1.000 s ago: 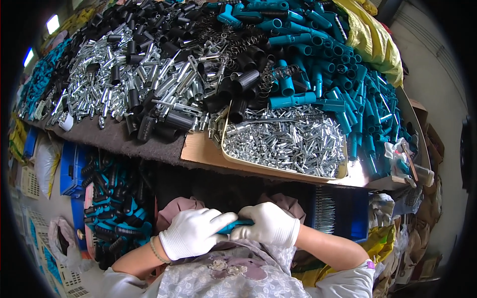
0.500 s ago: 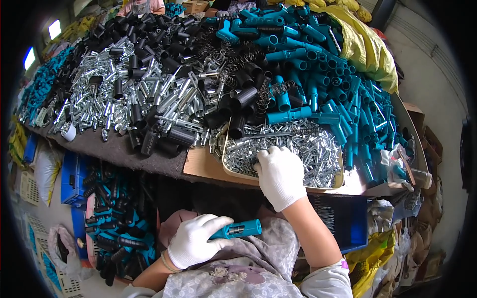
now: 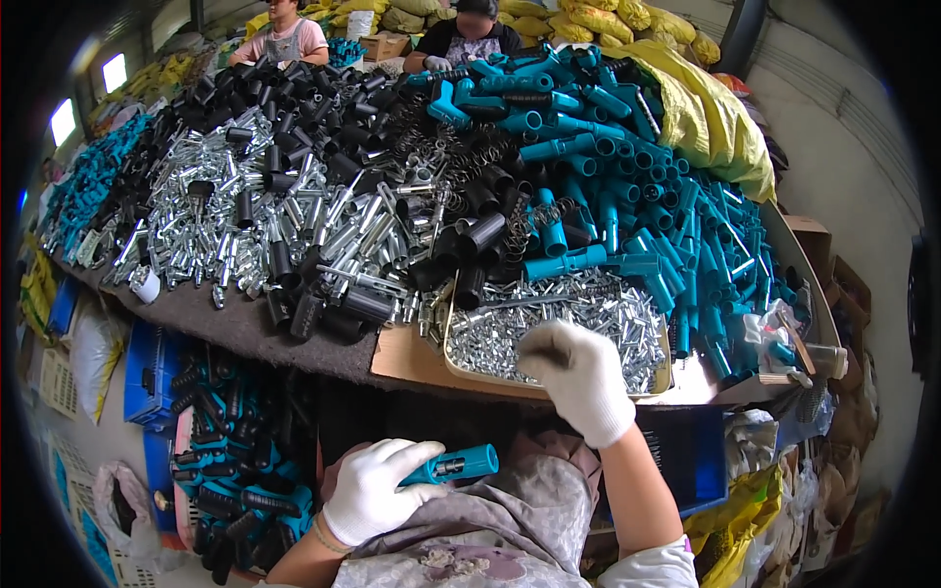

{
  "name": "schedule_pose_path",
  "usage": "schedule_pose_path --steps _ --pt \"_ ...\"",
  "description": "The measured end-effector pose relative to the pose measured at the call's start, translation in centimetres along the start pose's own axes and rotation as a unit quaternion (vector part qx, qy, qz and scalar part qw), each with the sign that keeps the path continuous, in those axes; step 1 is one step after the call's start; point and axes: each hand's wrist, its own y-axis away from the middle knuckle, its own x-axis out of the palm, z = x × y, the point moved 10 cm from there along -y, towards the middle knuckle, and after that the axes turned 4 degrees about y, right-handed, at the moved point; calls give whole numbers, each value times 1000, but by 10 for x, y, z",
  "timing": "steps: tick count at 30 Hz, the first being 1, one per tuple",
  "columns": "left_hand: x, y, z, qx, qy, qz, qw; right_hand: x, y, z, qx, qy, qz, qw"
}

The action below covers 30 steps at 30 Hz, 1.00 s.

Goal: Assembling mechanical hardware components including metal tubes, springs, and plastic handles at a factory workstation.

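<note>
My left hand (image 3: 374, 490), in a white knit glove, grips a short teal tubular housing (image 3: 477, 462) low in front of my lap. A slot in the housing's side shows dark and silvery metal inside. Over the front part of a shallow tray (image 3: 498, 379) is my right hand (image 3: 586, 384), gloved too, its fingers curled together. Whatever those fingers may hold is hidden. The tray lies at the bench's front edge, full of small silver metal pins (image 3: 635, 338).
Behind the tray lie heaped teal tubes (image 3: 613, 220), black sleeves (image 3: 338, 103), coil springs (image 3: 482, 162) and silver metal parts (image 3: 191, 191). Below are a blue bin (image 3: 701, 456) at right and black-and-teal handles (image 3: 245, 480) at left. Two people (image 3: 284, 41) sit across the bench.
My right hand has lifted from among the pins and drawn back slightly, fingers curling in. My left hand with the teal housing has shifted slightly left. The view has tilted upward.
</note>
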Motion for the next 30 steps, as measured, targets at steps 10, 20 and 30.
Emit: schedule_pose_path --steps 10,20,30 --pt "13 -2 -23 63 -116 54 990 93 79 -4 127 -249 186 942" --pt "12 -5 -19 57 -156 66 984 72 86 29 -85 -96 103 986" --pt "18 -12 -28 89 -172 84 977 84 71 -1 100 -113 188 970"
